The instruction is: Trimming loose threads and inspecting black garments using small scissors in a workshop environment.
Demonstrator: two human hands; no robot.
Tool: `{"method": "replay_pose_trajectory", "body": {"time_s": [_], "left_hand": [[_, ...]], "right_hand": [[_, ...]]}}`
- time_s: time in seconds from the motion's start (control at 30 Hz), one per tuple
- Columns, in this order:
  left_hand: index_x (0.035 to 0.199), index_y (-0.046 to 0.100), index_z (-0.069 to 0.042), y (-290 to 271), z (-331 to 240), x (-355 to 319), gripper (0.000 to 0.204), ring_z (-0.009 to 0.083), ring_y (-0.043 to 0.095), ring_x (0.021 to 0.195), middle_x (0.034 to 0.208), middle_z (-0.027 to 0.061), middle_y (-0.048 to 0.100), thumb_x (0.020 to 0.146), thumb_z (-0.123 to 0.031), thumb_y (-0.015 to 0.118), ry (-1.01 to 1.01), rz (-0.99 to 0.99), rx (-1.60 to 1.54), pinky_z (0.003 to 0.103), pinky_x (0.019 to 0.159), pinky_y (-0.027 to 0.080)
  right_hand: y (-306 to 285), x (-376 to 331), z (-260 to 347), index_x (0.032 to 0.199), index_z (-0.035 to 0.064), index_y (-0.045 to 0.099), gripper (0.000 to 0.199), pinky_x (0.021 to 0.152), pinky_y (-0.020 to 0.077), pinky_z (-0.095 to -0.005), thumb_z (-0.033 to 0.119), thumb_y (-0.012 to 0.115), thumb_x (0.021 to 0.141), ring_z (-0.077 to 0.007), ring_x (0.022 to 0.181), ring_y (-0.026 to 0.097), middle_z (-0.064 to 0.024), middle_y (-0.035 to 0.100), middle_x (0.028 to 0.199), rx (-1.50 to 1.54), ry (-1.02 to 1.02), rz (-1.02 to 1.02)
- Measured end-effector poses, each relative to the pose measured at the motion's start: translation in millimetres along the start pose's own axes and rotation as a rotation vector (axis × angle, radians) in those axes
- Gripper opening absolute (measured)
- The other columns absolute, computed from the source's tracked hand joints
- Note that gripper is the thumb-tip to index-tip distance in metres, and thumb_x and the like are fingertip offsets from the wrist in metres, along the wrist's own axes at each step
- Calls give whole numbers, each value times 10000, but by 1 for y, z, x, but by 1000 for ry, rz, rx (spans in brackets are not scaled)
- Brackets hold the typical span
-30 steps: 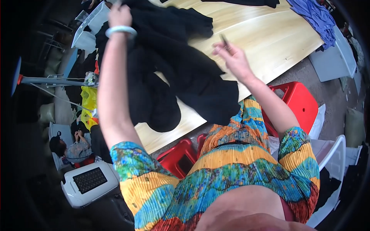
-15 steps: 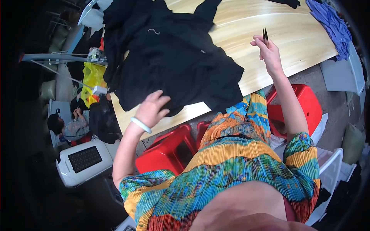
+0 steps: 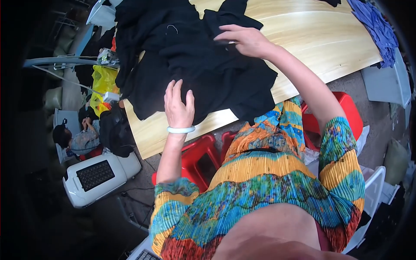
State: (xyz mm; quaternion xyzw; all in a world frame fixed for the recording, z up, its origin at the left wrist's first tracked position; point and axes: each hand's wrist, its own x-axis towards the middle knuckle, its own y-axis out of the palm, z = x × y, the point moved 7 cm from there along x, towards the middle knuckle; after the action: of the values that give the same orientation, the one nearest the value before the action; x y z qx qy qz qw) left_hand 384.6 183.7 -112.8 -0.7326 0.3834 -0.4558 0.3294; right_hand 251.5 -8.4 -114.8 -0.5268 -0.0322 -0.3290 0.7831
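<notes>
A black garment (image 3: 208,73) lies spread and wrinkled over the table, with a pale loose thread (image 3: 172,28) on its upper part. My left hand (image 3: 179,106), a pale bangle at its wrist, rests open on the near edge of the cloth, fingers pointing away from me. Over the garment's right part, my right hand (image 3: 249,41) is closed around thread snips (image 3: 222,42). The dark blades point left, blurred and mostly hidden under the fingers.
The pale wooden table (image 3: 320,39) carries blue-violet cloth (image 3: 376,32) at its far right corner. Red stools (image 3: 346,117) stand under the near edge. To the left are a metal arm (image 3: 65,62), a yellow bag (image 3: 103,82), a white machine (image 3: 104,173) and another person (image 3: 82,136).
My right hand has swung left with the snips, from above bare wood to over the garment. My left hand has shifted right and turned, its fingers settling on the cloth.
</notes>
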Motion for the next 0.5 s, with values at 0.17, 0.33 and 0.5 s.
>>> {"method": "replay_pose_trajectory", "body": {"time_s": [0.17,0.33,0.5], "left_hand": [[1159,423,-31,18,25,-5,507,360,470,994,1100,217,458,678,-73,576,-141,143,1,391,831,401],[886,556,-23,-4,29,30,225,317,557,819,868,151,574,668,0,508,20,-15,-118,357,730,447],[872,580,-15,-85,5,121,228,277,576,800,848,137,594,670,25,482,324,-400,-124,326,742,446]], "right_hand": [[29,7,-27,1036,225,572,452,777,443,-333,7,498,646,-277,949,531,-69,433,1221,-184,69,326],[-23,-14,-75,855,119,555,196,658,453,-352,81,529,665,-256,798,561,-57,574,839,-38,227,-209],[-142,-9,-17,874,34,542,159,561,439,-254,119,581,744,-145,617,552,-53,565,698,99,223,-516]]}}
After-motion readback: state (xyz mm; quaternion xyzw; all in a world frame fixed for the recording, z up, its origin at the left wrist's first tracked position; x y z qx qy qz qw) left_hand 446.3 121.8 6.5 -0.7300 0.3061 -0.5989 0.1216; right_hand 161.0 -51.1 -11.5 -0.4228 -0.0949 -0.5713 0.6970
